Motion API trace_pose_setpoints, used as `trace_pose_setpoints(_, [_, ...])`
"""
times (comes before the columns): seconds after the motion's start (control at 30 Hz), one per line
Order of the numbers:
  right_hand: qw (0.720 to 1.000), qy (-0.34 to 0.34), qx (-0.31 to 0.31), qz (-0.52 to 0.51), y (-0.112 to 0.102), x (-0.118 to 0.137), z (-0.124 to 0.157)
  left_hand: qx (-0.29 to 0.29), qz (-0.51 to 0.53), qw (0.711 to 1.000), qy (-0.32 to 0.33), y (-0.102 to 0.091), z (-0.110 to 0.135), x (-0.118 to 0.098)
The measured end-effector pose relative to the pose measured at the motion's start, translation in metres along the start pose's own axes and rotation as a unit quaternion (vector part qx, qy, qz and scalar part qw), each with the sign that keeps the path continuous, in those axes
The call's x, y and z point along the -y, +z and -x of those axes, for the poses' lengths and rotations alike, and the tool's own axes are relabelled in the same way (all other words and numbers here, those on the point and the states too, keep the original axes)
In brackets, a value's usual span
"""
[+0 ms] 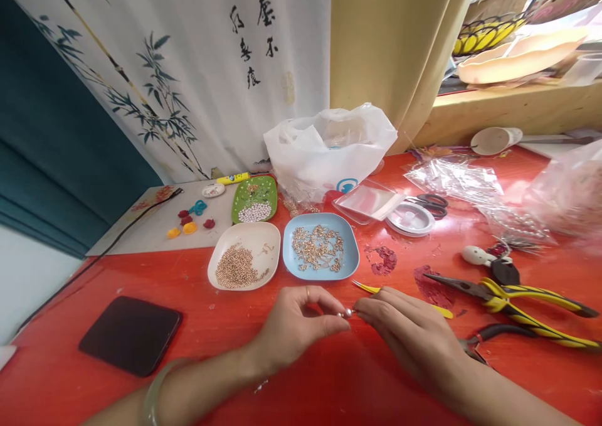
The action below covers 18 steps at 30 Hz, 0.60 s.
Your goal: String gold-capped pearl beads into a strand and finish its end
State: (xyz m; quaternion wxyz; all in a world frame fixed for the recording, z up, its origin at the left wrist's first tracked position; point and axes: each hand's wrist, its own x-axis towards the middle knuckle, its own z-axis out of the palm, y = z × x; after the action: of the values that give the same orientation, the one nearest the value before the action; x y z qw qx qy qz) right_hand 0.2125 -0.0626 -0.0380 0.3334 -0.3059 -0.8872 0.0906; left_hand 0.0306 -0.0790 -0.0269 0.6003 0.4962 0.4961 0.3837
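Between thumb and forefinger, my left hand (298, 322) pinches a small piece with white pearl beads (348, 313). My right hand (414, 329) meets it from the other side, fingertips closed at the piece's right end. Just beyond my hands sits a blue dish (288, 256) of gold-coloured findings. To its left, a cream dish (269, 234) holds many small gold beads (235, 266). Yellow tweezers (442, 312) lie partly under my right hand. What exactly the right fingertips grip is too small to see.
Long-nose pliers (489, 294) and black-handled pliers (508, 330) lie at right. Scissors (435, 205) rest near a white spool (410, 219). A green dish (270, 184) and plastic bag (324, 150) stand behind. A black phone-like slab (130, 335) lies at left on the red table (188, 275).
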Motion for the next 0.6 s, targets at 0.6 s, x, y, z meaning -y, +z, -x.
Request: trace_pose_setpoints(0.6, [0.875,0.290,0.113,-0.372,0.001,0.013,-0.008,-0.027,-0.034,0.996,0.075,0.001,0.002,-0.002])
